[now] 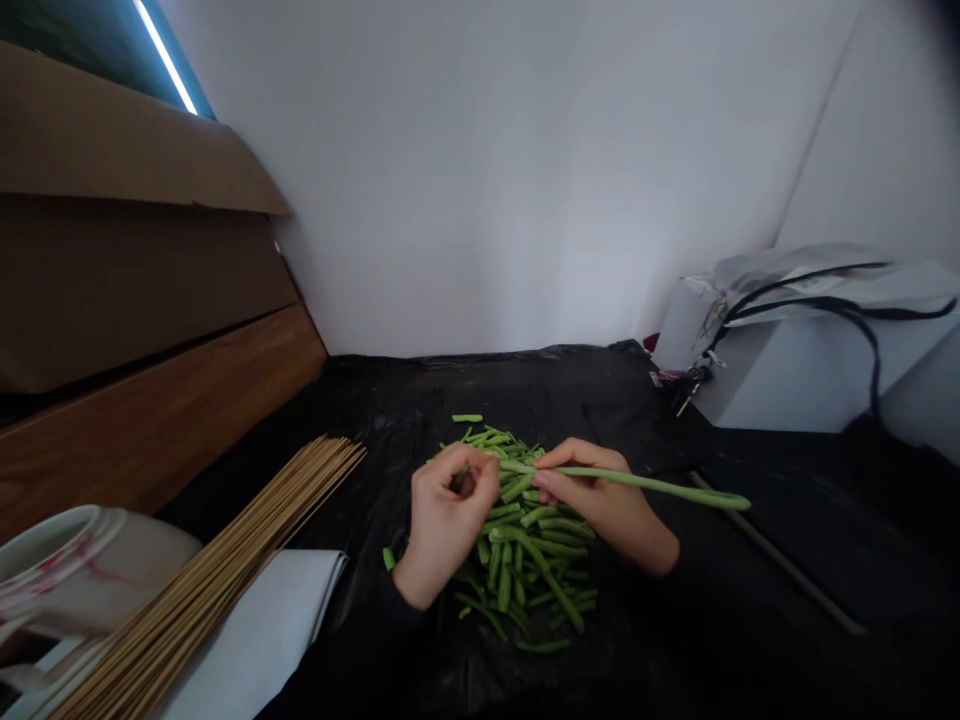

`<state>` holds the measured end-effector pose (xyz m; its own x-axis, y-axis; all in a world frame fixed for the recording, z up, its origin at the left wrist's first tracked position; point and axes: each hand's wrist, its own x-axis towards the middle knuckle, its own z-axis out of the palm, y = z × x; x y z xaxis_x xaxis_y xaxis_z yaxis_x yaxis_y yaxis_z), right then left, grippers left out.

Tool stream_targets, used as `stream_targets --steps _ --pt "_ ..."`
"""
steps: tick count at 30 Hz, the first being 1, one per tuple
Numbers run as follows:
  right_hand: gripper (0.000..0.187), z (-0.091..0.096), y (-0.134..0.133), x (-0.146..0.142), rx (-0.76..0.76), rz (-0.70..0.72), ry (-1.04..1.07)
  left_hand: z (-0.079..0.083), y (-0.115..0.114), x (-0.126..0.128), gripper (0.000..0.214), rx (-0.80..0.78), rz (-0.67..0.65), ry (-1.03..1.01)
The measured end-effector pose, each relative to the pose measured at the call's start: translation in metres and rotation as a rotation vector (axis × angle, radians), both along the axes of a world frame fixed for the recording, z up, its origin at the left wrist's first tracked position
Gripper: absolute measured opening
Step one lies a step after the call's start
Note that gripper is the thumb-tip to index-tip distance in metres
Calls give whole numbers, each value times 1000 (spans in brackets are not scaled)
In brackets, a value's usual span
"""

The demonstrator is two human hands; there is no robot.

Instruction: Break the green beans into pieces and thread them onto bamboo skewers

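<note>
A long green bean [660, 485] stretches between my two hands above the pile. My left hand [454, 505] pinches its left end between thumb and fingertips. Farther along, my right hand [600, 490] grips it with thumb and forefinger, and the free part runs out to the right, curling at its tip. Below both hands lies a heap of short green bean pieces [536, 550], with one longer bent piece on top. A single bean piece [467, 418] sits apart behind the heap.
Black plastic sheeting [405, 390] covers the table. To the left are a bundle of thin sticks [247, 530], folded white paper [262, 630], a white pot [112, 560] and a cardboard box [135, 270]. A white box [787, 370] with black straps stands right; a thin rod [795, 570] lies nearer.
</note>
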<state>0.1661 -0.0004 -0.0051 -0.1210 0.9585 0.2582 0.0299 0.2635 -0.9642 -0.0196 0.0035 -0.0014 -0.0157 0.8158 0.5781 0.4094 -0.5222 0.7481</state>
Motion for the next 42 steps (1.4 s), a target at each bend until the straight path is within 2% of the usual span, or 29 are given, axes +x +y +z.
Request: stream_targets --steps 2,3,8,11,13,17,20,24,29,33,42 --pt "13 0 1 2 -15 6 15 2 4 -4 19 -59 48 -106" --pt "13 0 1 3 -15 23 14 4 7 -5 20 -92 31 -126" --pt "12 2 -1 6 12 136 -44 5 8 -8 28 -193 -298 36" --pt "14 0 0 6 -13 164 -19 3 5 -7 20 -180 -405 135" --pt "17 -3 3 6 -67 162 75 3 4 -7 16 -149 -393 136" --pt "20 -7 8 8 -178 116 375 7 6 -10 9 -23 -269 145" --pt "21 -6 10 9 -216 94 493 7 7 -11 8 73 -197 198" --pt "21 -8 11 9 -191 96 440 1 7 -11 13 159 -170 283" --pt "19 -16 10 6 -109 106 301 -5 6 -12 22 184 -173 399" --pt "19 -19 10 5 -79 108 212 -5 5 -11 21 185 -166 439" --pt "21 -13 9 6 -79 51 184 -9 8 -13 16 189 -106 448"
